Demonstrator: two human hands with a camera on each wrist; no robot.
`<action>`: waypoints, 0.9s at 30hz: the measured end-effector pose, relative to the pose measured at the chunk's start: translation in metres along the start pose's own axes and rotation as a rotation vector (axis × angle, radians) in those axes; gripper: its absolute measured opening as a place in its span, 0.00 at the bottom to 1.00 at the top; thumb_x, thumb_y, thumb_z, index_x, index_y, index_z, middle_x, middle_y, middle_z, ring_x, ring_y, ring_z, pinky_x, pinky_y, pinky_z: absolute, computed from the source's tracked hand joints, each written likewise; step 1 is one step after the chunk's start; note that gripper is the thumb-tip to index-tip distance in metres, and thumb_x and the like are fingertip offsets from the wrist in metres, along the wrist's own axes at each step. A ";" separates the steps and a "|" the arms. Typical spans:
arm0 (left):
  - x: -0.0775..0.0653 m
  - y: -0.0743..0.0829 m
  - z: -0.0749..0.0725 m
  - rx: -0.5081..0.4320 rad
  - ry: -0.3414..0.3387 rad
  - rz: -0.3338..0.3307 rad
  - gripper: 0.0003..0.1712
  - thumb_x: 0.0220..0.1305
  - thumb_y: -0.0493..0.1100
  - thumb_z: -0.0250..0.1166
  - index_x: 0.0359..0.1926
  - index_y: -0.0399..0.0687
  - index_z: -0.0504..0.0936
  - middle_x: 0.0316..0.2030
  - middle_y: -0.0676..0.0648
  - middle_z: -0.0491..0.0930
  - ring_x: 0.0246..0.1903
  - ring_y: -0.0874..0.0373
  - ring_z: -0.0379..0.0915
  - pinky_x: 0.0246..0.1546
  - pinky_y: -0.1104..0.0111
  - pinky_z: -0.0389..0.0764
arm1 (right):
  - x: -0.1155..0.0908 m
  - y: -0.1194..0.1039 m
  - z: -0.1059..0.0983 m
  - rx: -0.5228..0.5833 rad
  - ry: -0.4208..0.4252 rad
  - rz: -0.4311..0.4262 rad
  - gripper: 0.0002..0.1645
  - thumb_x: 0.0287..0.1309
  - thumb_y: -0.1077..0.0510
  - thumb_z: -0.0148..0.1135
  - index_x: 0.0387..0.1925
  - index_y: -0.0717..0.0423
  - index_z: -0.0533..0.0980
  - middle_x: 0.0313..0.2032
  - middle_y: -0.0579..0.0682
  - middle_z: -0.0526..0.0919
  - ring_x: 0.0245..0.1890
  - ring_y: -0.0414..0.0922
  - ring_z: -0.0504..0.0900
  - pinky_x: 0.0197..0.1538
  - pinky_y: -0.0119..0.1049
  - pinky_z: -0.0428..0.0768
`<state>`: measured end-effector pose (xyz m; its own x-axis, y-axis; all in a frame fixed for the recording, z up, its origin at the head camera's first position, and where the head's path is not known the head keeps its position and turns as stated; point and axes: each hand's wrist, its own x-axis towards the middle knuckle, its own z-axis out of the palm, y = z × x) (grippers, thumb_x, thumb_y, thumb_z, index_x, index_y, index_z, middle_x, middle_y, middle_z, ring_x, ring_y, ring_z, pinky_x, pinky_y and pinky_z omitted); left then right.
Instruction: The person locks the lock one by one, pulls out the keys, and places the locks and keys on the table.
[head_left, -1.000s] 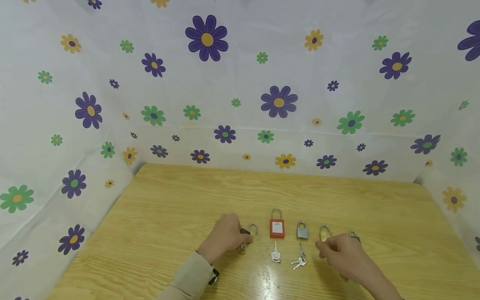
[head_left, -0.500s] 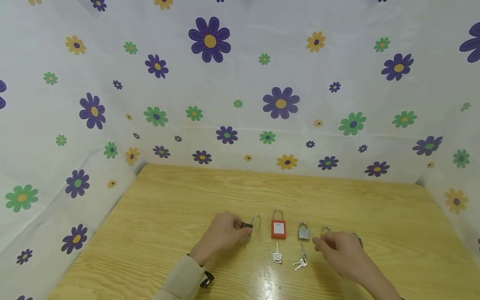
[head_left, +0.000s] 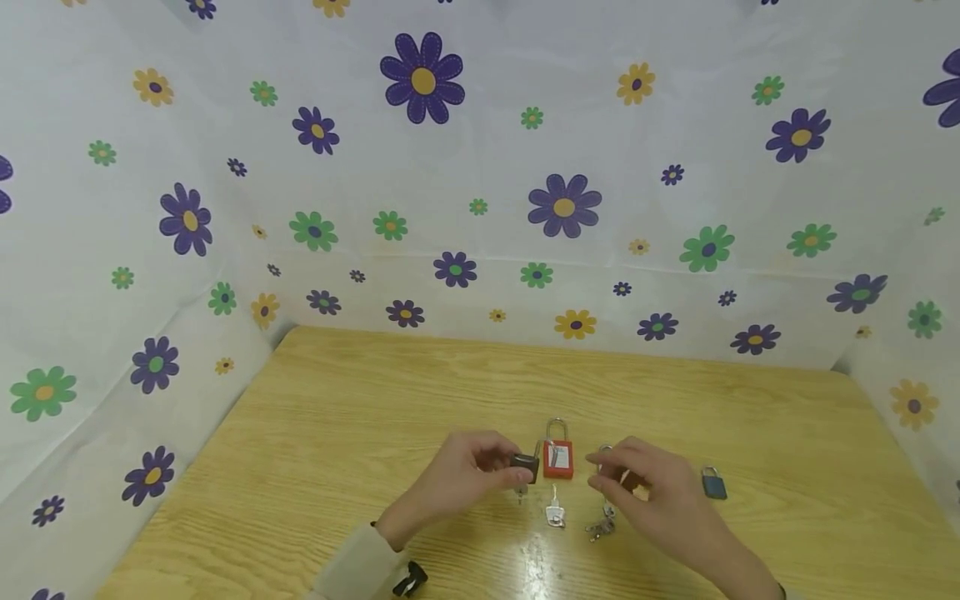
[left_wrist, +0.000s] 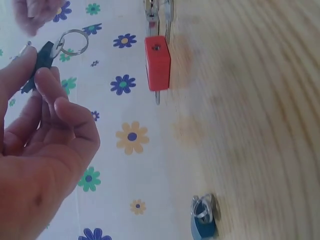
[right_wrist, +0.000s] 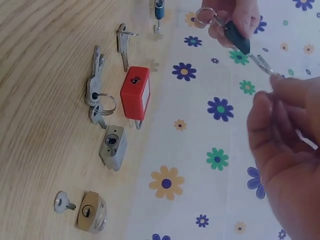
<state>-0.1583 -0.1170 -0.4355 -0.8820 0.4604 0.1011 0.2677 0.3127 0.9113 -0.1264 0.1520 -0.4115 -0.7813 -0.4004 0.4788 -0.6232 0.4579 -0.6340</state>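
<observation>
My left hand (head_left: 480, 467) pinches a dark padlock (head_left: 525, 467) by its body, raised over the table. A key with a ring (left_wrist: 75, 42) sticks out of its lower end, and its shackle (right_wrist: 261, 64) stands up towards my right hand. My right hand (head_left: 652, 483) hovers to the right of it, thumb and forefinger apart, fingertips close to the shackle's end; they overlap it in the right wrist view. Behind the hands a red padlock (head_left: 558, 460) lies on the table with a key (head_left: 555, 510) before it. In the head view my right hand covers the brass padlock (right_wrist: 91, 212).
A grey padlock (right_wrist: 114, 147) lies beside several ringed keys (head_left: 602, 523). At the right lies a blue padlock (head_left: 714, 483). Another blue padlock (left_wrist: 202, 220), with a ring at its end, lies left of the red one. A flowered sheet (head_left: 465, 167) walls the wooden table (head_left: 375, 383).
My left hand has lifted the dark padlock and carried it right, turning it. My right hand has moved left from over the brass padlock towards it, uncovering the blue padlock at the right.
</observation>
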 end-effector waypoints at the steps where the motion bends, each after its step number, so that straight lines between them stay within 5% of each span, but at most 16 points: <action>1: -0.001 0.001 0.002 -0.008 -0.016 0.022 0.08 0.57 0.46 0.72 0.37 0.50 0.87 0.28 0.48 0.85 0.24 0.62 0.74 0.24 0.73 0.75 | 0.001 -0.001 0.001 0.023 0.004 -0.048 0.17 0.49 0.68 0.72 0.42 0.52 0.84 0.29 0.41 0.83 0.25 0.34 0.78 0.25 0.27 0.82; 5: -0.004 0.005 0.009 -0.020 -0.081 0.091 0.07 0.56 0.45 0.72 0.37 0.51 0.87 0.29 0.48 0.85 0.25 0.63 0.75 0.26 0.73 0.77 | 0.003 -0.002 0.004 0.092 0.026 -0.240 0.25 0.41 0.74 0.73 0.46 0.59 0.83 0.31 0.46 0.82 0.26 0.35 0.78 0.27 0.23 0.79; 8: -0.004 0.005 0.014 -0.016 -0.116 0.124 0.07 0.57 0.45 0.72 0.37 0.51 0.87 0.29 0.48 0.85 0.25 0.64 0.75 0.26 0.73 0.78 | 0.003 -0.002 0.006 0.114 0.026 -0.300 0.30 0.37 0.76 0.74 0.47 0.59 0.83 0.32 0.46 0.82 0.26 0.34 0.77 0.27 0.20 0.78; 19: -0.003 0.008 0.025 -0.013 -0.168 0.174 0.07 0.58 0.44 0.72 0.36 0.48 0.87 0.30 0.48 0.85 0.26 0.66 0.75 0.27 0.74 0.79 | 0.002 0.000 0.012 0.152 0.002 -0.345 0.25 0.38 0.74 0.75 0.43 0.57 0.84 0.33 0.48 0.85 0.27 0.36 0.78 0.25 0.20 0.77; 27: -0.003 0.012 0.031 -0.036 -0.155 0.236 0.08 0.58 0.44 0.72 0.36 0.46 0.86 0.31 0.47 0.85 0.24 0.68 0.75 0.25 0.76 0.81 | 0.003 -0.005 0.019 0.088 0.121 -0.296 0.18 0.38 0.74 0.74 0.33 0.54 0.84 0.28 0.43 0.83 0.23 0.33 0.75 0.24 0.20 0.76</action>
<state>-0.1404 -0.0887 -0.4372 -0.7262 0.6392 0.2531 0.4424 0.1528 0.8837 -0.1252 0.1332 -0.4180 -0.5683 -0.4061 0.7156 -0.8227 0.2634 -0.5038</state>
